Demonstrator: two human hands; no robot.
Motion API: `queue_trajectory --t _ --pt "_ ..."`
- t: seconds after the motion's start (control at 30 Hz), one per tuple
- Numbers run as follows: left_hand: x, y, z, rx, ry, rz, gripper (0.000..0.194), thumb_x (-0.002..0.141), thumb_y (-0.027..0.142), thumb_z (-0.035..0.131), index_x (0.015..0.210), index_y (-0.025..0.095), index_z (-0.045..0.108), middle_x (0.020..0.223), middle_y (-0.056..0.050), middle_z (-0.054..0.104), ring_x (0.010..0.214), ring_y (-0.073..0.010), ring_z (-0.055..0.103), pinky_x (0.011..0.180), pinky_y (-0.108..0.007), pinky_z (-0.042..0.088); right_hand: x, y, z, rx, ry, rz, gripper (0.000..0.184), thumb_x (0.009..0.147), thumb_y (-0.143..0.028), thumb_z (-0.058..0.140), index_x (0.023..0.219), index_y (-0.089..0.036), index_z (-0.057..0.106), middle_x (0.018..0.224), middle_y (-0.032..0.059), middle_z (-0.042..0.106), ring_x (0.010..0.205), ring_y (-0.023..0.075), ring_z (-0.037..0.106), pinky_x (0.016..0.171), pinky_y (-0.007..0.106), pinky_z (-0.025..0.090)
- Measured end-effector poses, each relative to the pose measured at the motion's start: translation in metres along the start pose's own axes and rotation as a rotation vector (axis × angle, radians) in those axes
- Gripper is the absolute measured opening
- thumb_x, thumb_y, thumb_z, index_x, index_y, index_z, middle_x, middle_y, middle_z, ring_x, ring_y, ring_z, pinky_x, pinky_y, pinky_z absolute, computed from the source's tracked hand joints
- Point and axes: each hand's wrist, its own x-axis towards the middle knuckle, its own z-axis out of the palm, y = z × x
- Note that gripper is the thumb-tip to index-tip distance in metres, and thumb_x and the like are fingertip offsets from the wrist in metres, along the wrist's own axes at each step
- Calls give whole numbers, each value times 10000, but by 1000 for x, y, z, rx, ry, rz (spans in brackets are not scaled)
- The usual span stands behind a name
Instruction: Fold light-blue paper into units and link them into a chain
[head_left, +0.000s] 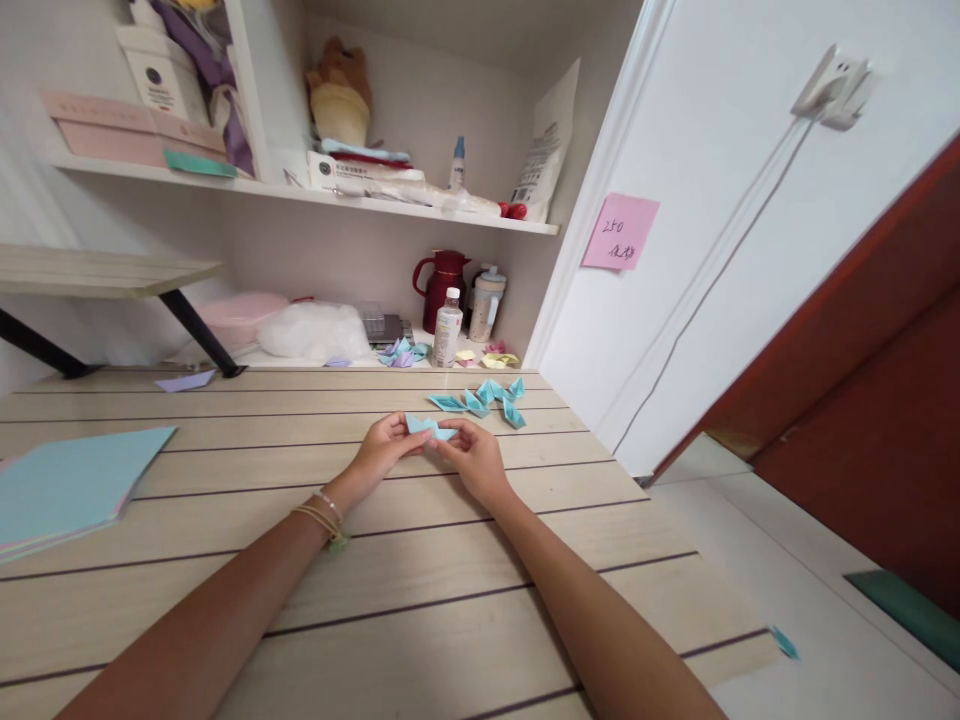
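A light blue paper boat [429, 427] is held between both hands over the striped wooden table [360, 600]. My left hand [384, 447] pinches its left end, thumb in front. On the other end, my right hand [474, 455] is closed with thumb and fingers. The two thumbs almost meet at the boat's middle, and the fingertips behind the paper are partly hidden. Just beyond my hands, several folded blue paper boats [475, 403] lie in a loose group, one of them [513, 414] a little apart to the right.
A stack of coloured paper [82, 480] lies at the left. Along the back stand a plastic bottle [448, 330], a red jug [444, 285] and folded purple and blue papers [405, 352]. A small shelf stand [112, 272] has black legs on the table. A blue paper piece [784, 643] is past the right edge.
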Motion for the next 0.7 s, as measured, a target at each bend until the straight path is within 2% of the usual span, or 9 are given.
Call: queue_trajectory --t 0.13,0.3,0.53,0.7 --pt "0 -1 -1 15 23 -19 261 614 288 725 754 127 575 657 -26 671 606 -140 641 630 -262 518 2 -2 -6 -9 -19 35 334 578 -331 720 843 -144 642 503 -55 461 454 72 377 431 191 292" --pt "0 -4 -1 24 18 21 318 619 286 723 846 121 574 662 -39 686 627 -156 655 668 -295 528 1 -3 -8 -24 1 39 325 591 -357 703 821 -137 641 472 -66 431 433 66 339 414 190 256" --pt "1 -7 1 78 76 103 357 606 303 726 871 138 552 625 -22 681 591 -165 661 602 -278 535 3 -1 -3 48 8 33 322 607 -301 683 875 -146 595 635 -3 616 493 98 496 465 208 378" --pt "-1 -5 1 26 98 49 379 627 278 721 934 151 540 596 -3 671 613 -175 676 651 -295 548 5 4 -6 68 17 1 308 628 -321 682 882 -156 629 644 15 650 587 153 594 562 265 481"
